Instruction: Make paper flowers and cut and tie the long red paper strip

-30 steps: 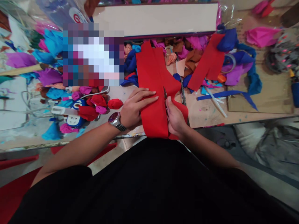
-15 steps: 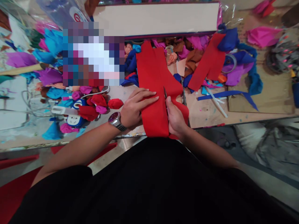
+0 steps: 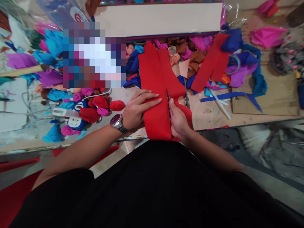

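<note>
A long sheet of red crepe paper (image 3: 154,76) lies across the table, its near end hanging over the front edge. My left hand (image 3: 140,107), with a watch on the wrist, rests flat on the paper's left part, fingers stretched out. Around a pair of scissors (image 3: 168,94), my right hand (image 3: 178,118) is closed; the handles are hidden in it. The blades sit in a cut running up the sheet from its near end. Another red paper piece (image 3: 211,63) lies to the right, apart from both hands.
Crumpled paper flowers (image 3: 53,77) in several colours crowd the left side, with a blue-white power strip (image 3: 77,118) and its cable. A long pale box (image 3: 159,19) spans the back. On the right are a blue strip (image 3: 228,96), a tape roll (image 3: 235,63) and cardboard (image 3: 266,103).
The scissor blades have closed slightly within the cut, at nearly the same place. My left hand has stayed still on the paper.
</note>
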Tool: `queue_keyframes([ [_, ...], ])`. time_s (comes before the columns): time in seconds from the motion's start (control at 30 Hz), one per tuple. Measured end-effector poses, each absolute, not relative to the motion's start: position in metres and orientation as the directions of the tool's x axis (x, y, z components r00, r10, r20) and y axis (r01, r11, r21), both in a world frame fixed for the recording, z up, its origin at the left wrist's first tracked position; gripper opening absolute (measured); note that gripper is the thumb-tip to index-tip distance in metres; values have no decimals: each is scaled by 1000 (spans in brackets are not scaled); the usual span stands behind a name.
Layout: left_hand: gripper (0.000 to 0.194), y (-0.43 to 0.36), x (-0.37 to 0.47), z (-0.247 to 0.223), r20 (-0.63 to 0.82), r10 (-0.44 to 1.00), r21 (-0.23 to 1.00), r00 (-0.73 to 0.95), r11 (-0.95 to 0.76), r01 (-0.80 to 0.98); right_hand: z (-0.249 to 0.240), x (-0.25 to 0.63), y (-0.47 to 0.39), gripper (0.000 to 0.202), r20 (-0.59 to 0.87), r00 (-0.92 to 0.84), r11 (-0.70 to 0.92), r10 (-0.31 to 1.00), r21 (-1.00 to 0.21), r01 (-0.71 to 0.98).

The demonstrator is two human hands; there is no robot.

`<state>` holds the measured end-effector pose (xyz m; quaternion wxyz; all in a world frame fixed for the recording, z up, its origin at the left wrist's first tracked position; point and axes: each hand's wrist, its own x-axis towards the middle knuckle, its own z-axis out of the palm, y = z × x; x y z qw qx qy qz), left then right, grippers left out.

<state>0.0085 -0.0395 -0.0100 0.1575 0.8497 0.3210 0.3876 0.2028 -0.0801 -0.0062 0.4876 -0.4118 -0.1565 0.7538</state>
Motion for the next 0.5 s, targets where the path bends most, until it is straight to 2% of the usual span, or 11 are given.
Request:
queue_keyframes([
  [0.3,40,-40,8,-10,544,671,523,504,-741,421,-1,201,-79,52,-459,-172,-458,871,-637,-621],
  [0.5,42,-41,8,-8,535,683,543,498,-729,418,-8,204,-80,58,-514,-164,-505,842,-643,-576],
])
